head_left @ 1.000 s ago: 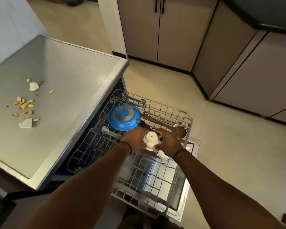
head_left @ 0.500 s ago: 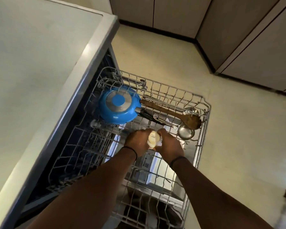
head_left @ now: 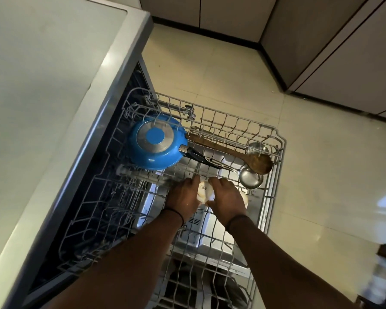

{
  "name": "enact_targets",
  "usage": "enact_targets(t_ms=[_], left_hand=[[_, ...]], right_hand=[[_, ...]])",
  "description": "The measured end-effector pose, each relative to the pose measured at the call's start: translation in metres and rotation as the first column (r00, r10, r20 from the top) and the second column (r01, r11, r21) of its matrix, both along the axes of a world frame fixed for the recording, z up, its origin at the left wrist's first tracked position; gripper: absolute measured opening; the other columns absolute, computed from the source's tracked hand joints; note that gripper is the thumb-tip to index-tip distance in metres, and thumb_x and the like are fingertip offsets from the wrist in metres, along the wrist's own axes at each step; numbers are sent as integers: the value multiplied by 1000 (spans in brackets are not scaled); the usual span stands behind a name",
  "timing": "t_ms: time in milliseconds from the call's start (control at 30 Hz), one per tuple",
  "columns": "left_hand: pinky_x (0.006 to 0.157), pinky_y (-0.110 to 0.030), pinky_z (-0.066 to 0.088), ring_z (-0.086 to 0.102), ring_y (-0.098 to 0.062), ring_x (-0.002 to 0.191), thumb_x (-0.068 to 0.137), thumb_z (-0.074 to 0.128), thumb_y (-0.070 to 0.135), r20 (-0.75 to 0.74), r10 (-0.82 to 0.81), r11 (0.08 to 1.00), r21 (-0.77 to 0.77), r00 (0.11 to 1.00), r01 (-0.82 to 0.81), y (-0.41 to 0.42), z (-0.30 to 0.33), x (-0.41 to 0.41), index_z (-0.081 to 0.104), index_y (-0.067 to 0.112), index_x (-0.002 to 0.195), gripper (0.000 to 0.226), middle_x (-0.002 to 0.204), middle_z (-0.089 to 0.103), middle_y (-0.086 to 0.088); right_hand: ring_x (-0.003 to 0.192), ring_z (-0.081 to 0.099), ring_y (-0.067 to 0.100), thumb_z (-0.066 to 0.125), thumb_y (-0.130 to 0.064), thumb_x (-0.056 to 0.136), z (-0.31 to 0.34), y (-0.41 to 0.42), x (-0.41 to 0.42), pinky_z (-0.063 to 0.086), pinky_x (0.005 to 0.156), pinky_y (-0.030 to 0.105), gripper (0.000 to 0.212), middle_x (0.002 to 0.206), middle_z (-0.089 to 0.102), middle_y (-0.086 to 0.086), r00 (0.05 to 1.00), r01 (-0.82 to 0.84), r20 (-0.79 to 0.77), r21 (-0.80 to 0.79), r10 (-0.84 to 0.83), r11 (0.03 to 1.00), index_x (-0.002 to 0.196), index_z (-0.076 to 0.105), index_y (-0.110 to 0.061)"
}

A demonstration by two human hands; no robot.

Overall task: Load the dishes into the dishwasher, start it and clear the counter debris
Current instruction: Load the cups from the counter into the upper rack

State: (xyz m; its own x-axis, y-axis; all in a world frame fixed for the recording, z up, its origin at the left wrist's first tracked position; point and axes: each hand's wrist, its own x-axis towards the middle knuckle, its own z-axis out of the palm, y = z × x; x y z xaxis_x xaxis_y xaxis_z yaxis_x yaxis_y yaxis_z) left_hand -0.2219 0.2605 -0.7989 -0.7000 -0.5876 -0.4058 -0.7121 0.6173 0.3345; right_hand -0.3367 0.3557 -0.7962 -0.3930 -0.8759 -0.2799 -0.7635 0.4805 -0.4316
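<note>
Left hand point(head_left: 183, 198) and right hand point(head_left: 226, 200) cup a cream mug point(head_left: 204, 191) between them, both grips closed on it, low over the dishwasher rack point(head_left: 274, 197). Beyond the left grip: blue pan point(head_left: 156, 144). Beyond the right: wooden spoon point(head_left: 232, 152), steel ladle point(head_left: 250, 177).

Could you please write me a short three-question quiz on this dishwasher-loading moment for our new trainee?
1. True or false: the blue pan lies upside down in the rack.
2. Which utensil lies beside the pan's handle: (a) wooden spoon, (b) whisk, (c) knife?
3. What do the left hand and right hand hold between them?

Key: 1 true; 2 a; 3 a small white cup.
</note>
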Motion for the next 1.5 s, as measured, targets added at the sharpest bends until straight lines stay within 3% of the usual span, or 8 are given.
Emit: enact_targets(t_ms=[233,467,767,867,967,1167,1300,1500], left_hand=[[72,-36,53,63,-25,92,70,79,22,1,40,999,8,999,-40,-3,14,4,43,25,110,54,102,62,-4],[86,-39,50,57,-30,109,82,68,16,98,48,997,-61,994,-42,-6,66,14,33,21,137,65,128,49,-9],[91,-39,42,53,-32,114,87,55,28,-68,334,916,-213,940,-341,-8,211,78,35,21,142,59,129,50,-8],[89,-39,42,54,-30,111,88,61,30,-182,436,827,-305,881,-473,-17,272,132,39,22,139,56,126,53,-7],[87,-39,46,57,-29,107,88,61,30,-282,538,709,-358,794,-607,-22,316,194,41,24,135,52,122,55,-5],[87,-39,45,58,-29,105,87,61,29,-403,753,362,-406,520,-839,-7,376,362,49,21,129,45,119,58,-6],[78,-39,45,59,-33,97,83,64,27,-396,824,184,-490,406,-852,13,392,485,55,17,115,36,109,58,-9],[89,-39,45,55,-29,108,83,67,29,-244,950,34,-536,194,-844,47,376,633,52,17,122,42,120,56,-10]], right_hand=[[100,55,27,83,-24,63,8,5,1,44,83,36,64,111,58,6,1000,-19,-8,-7,18,1000,120,53,-20],[116,49,28,78,-29,73,57,4,-4,45,93,38,65,126,53,7,999,-34,-5,-12,34,999,129,47,-20],[113,52,30,81,-26,70,181,-48,27,45,93,38,58,118,58,9,969,-195,98,-259,227,946,122,58,-15],[118,48,26,76,-29,80,237,-79,73,43,98,38,54,125,54,5,915,-351,67,-350,397,868,127,54,-17],[108,53,24,79,-28,76,274,-107,133,49,88,39,53,114,58,4,859,-430,57,-458,509,778,122,56,-20],[96,55,15,80,-30,74,328,-141,303,51,81,34,48,103,57,-5,696,-590,23,-550,717,591,116,57,-25],[96,57,20,79,-31,74,343,-145,434,51,85,38,45,102,59,1,554,-685,45,-543,831,486,114,59,-22],[97,56,15,79,-34,75,341,-129,597,50,88,32,50,105,56,-1,429,-761,102,-495,898,420,119,58,-22]])
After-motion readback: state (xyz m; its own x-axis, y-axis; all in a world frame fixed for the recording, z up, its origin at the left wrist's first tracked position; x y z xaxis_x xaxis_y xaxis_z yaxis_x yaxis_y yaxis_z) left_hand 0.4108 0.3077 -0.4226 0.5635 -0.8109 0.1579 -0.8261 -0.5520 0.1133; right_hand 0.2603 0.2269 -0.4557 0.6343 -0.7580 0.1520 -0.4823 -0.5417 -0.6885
